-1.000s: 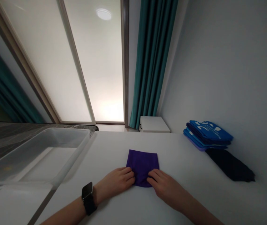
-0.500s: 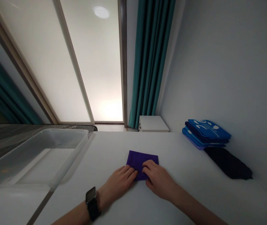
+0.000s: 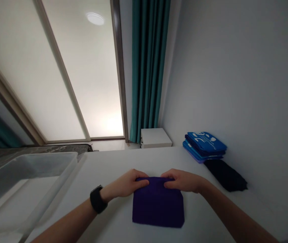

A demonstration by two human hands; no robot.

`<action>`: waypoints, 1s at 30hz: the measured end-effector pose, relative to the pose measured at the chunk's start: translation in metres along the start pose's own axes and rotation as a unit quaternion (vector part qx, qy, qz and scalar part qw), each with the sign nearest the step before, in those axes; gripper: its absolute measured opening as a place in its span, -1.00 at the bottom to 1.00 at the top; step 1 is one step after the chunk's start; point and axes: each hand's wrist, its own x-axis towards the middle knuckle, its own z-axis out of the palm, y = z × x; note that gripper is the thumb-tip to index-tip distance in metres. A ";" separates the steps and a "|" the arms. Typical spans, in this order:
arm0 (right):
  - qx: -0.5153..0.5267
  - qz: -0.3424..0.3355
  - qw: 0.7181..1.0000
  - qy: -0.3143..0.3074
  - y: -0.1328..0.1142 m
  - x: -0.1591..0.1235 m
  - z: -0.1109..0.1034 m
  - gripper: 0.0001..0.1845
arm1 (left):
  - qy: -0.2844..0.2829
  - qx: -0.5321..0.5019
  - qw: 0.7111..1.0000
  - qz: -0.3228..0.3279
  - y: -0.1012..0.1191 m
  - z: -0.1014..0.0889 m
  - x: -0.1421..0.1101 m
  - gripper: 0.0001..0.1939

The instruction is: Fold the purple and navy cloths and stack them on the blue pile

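Observation:
A folded purple cloth (image 3: pixel 158 204) lies flat on the white table (image 3: pixel 113 165) right in front of me. My left hand (image 3: pixel 128 183), with a black watch on its wrist, pinches the cloth's far left corner. My right hand (image 3: pixel 184 180) pinches the far right corner. Both hands sit at the far edge of the cloth, thumbs on top of the fabric.
A clear plastic bin (image 3: pixel 20 182) stands at the left. A stack of folded blue cloths (image 3: pixel 204 145) and a folded black cloth (image 3: pixel 226 175) lie by the right wall. A small white cabinet (image 3: pixel 155 137) and teal curtain (image 3: pixel 146 67) stand beyond the table.
The hands were at the cloth's near edge; they now grip its far edge. The cloth lies closer to me and looks larger.

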 end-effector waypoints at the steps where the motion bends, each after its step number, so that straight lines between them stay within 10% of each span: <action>1: 0.036 0.011 0.999 -0.008 0.009 -0.001 -0.006 -0.76 | -0.013 -0.035 0.999 -0.019 -0.005 0.004 0.010 -0.61; 14: 0.201 0.071 0.976 0.048 0.104 0.011 -0.048 -0.72 | -0.027 -0.119 0.990 -0.078 -0.049 0.042 0.099 -0.55; 30: -0.003 0.030 0.957 0.289 0.071 -0.096 -0.163 -0.73 | 0.021 -0.078 0.996 0.030 0.041 0.050 0.221 -0.58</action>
